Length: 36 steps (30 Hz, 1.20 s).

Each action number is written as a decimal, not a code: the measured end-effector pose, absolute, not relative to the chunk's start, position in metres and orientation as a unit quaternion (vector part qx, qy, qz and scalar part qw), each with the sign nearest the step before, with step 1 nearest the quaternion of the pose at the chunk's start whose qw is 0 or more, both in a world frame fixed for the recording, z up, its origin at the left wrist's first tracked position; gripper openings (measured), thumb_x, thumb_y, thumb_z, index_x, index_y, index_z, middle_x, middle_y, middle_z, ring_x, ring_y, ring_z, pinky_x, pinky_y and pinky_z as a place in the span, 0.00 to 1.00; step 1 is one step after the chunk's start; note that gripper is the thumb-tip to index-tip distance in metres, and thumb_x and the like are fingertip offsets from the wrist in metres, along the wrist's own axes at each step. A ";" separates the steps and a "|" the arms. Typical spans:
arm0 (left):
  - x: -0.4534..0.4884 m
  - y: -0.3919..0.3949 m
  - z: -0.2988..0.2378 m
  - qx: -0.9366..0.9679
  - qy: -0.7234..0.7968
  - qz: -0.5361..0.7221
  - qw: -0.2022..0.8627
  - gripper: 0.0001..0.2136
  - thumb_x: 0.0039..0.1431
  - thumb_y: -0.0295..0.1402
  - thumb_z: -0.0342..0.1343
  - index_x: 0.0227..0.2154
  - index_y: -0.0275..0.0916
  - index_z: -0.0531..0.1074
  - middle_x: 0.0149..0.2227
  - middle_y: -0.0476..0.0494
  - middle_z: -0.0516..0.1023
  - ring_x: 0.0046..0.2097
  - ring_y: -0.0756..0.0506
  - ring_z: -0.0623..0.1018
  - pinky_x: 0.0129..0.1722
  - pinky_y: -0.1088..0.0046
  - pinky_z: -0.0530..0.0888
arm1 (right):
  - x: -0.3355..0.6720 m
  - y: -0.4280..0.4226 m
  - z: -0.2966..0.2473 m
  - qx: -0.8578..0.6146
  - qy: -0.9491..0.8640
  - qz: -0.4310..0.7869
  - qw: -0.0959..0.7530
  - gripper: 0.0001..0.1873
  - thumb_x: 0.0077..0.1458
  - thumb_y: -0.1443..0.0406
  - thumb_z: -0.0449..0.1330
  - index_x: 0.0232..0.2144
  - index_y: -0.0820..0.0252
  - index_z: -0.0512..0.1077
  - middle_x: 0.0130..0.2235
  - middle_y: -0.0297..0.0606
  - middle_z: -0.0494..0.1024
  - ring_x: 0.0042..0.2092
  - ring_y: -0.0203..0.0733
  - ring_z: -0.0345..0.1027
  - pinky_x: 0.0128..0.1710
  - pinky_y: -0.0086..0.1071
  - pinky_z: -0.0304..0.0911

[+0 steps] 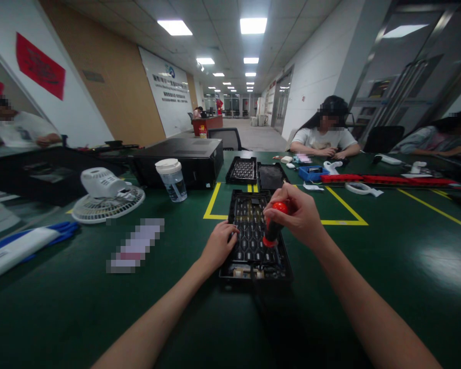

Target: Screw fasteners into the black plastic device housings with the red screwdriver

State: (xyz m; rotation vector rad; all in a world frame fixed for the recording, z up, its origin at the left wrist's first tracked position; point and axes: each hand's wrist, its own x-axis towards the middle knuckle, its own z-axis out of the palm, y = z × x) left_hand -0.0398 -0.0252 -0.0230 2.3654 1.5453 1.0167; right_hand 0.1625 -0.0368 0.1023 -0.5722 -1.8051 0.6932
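Note:
A black rectangular housing (249,246) with rows of dark hexagonal cells lies on the green table in front of me. My right hand (297,210) is closed round the handle of a screwdriver (272,225), black with red ends, held tilted over the right side of the housing. The screwdriver's tip is hidden, so I cannot tell what it touches. Against the housing's left edge rests my left hand (221,243), its fingers bent over the rim and holding it. A dark cable (255,294) runs from the housing's near end towards me.
Behind the housing lie two black trays, one with round cells (243,170), the other flat (272,176). A lidded cup (172,179), a white fan (109,195) and a large black box (192,154) stand left. Tape (359,188) and a blue bin (311,172) lie right. People sit around.

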 end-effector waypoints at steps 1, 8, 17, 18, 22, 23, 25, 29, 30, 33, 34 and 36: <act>-0.040 -0.025 -0.023 0.786 0.513 0.338 0.069 0.09 0.56 0.30 0.46 0.34 0.40 0.72 0.41 0.46 0.74 0.51 0.44 0.67 0.55 0.62 0.62 | 0.163 -0.037 0.102 -0.244 -0.761 0.276 0.534 0.15 0.42 0.63 0.65 0.22 0.61 0.61 0.24 0.30 0.66 0.26 0.32 0.61 0.23 0.26 0.58; -0.039 -0.025 -0.022 0.788 0.513 0.336 0.063 0.09 0.56 0.30 0.47 0.34 0.40 0.72 0.41 0.46 0.74 0.50 0.44 0.67 0.54 0.62 0.63 | 0.162 -0.037 0.100 -0.266 -0.766 0.234 0.537 0.17 0.42 0.61 0.65 0.22 0.60 0.58 0.24 0.30 0.64 0.24 0.31 0.58 0.23 0.27 0.55; -0.040 -0.025 -0.025 0.785 0.514 0.341 0.055 0.09 0.56 0.30 0.47 0.34 0.40 0.72 0.41 0.46 0.74 0.51 0.44 0.67 0.53 0.61 0.64 | 0.160 -0.037 0.099 -0.284 -0.759 0.181 0.558 0.18 0.45 0.56 0.61 0.21 0.60 0.57 0.22 0.30 0.62 0.24 0.31 0.55 0.22 0.27 0.53; -0.040 -0.025 -0.025 0.785 0.514 0.341 0.055 0.09 0.56 0.30 0.47 0.34 0.40 0.72 0.42 0.46 0.74 0.51 0.44 0.67 0.53 0.61 0.64 | 0.160 -0.038 0.098 -0.286 -0.756 0.172 0.564 0.18 0.46 0.56 0.61 0.21 0.60 0.57 0.22 0.30 0.61 0.23 0.31 0.54 0.21 0.26 0.52; -0.040 -0.026 -0.024 0.785 0.516 0.338 0.058 0.10 0.56 0.30 0.46 0.34 0.40 0.72 0.42 0.46 0.74 0.51 0.43 0.67 0.53 0.61 0.63 | 0.157 -0.039 0.096 -0.299 -0.745 0.133 0.582 0.20 0.47 0.52 0.58 0.20 0.59 0.56 0.21 0.29 0.59 0.23 0.31 0.53 0.21 0.26 0.51; -0.040 -0.026 -0.024 0.785 0.517 0.338 0.060 0.10 0.56 0.30 0.46 0.35 0.40 0.72 0.42 0.46 0.74 0.51 0.43 0.67 0.53 0.61 0.63 | 0.157 -0.040 0.095 -0.301 -0.743 0.126 0.585 0.20 0.47 0.52 0.58 0.20 0.59 0.56 0.21 0.29 0.59 0.23 0.31 0.52 0.21 0.26 0.51; -0.040 -0.026 -0.023 0.784 0.517 0.339 0.063 0.10 0.56 0.30 0.46 0.35 0.40 0.72 0.42 0.45 0.74 0.51 0.43 0.67 0.53 0.60 0.63 | 0.156 -0.040 0.094 -0.304 -0.741 0.116 0.588 0.21 0.47 0.51 0.57 0.20 0.59 0.55 0.21 0.29 0.59 0.23 0.31 0.52 0.21 0.27 0.50; -0.040 -0.026 -0.023 0.784 0.514 0.343 0.062 0.10 0.56 0.30 0.46 0.34 0.40 0.72 0.42 0.45 0.74 0.51 0.43 0.67 0.53 0.60 0.64 | 0.153 -0.043 0.094 -0.317 -0.737 0.103 0.588 0.20 0.48 0.51 0.56 0.21 0.58 0.55 0.21 0.29 0.58 0.22 0.31 0.51 0.21 0.27 0.48; -0.040 -0.026 -0.024 0.784 0.514 0.343 0.062 0.10 0.56 0.30 0.46 0.34 0.40 0.72 0.42 0.45 0.74 0.51 0.44 0.67 0.53 0.60 0.64 | 0.153 -0.043 0.093 -0.321 -0.735 0.098 0.589 0.20 0.49 0.51 0.56 0.21 0.58 0.55 0.21 0.29 0.58 0.22 0.31 0.51 0.21 0.28 0.48; -0.040 -0.025 -0.025 0.783 0.515 0.344 0.060 0.09 0.56 0.30 0.46 0.34 0.40 0.72 0.41 0.45 0.74 0.51 0.43 0.67 0.53 0.60 0.63 | 0.151 -0.045 0.091 -0.331 -0.725 0.082 0.599 0.20 0.49 0.51 0.55 0.21 0.58 0.55 0.21 0.29 0.57 0.22 0.31 0.50 0.22 0.28 0.48; -0.040 -0.025 -0.025 0.783 0.515 0.344 0.060 0.09 0.56 0.30 0.47 0.34 0.40 0.72 0.41 0.46 0.74 0.51 0.43 0.67 0.54 0.60 0.63 | 0.150 -0.045 0.090 -0.333 -0.721 0.079 0.603 0.19 0.50 0.51 0.55 0.21 0.58 0.55 0.21 0.29 0.57 0.22 0.31 0.50 0.22 0.28 0.48; -0.040 -0.024 -0.026 0.783 0.514 0.346 0.058 0.09 0.56 0.29 0.47 0.34 0.40 0.72 0.41 0.46 0.74 0.51 0.44 0.67 0.54 0.61 0.63 | 0.149 -0.047 0.087 -0.336 -0.711 0.073 0.613 0.19 0.50 0.52 0.54 0.21 0.58 0.55 0.21 0.29 0.57 0.22 0.31 0.49 0.22 0.29 0.47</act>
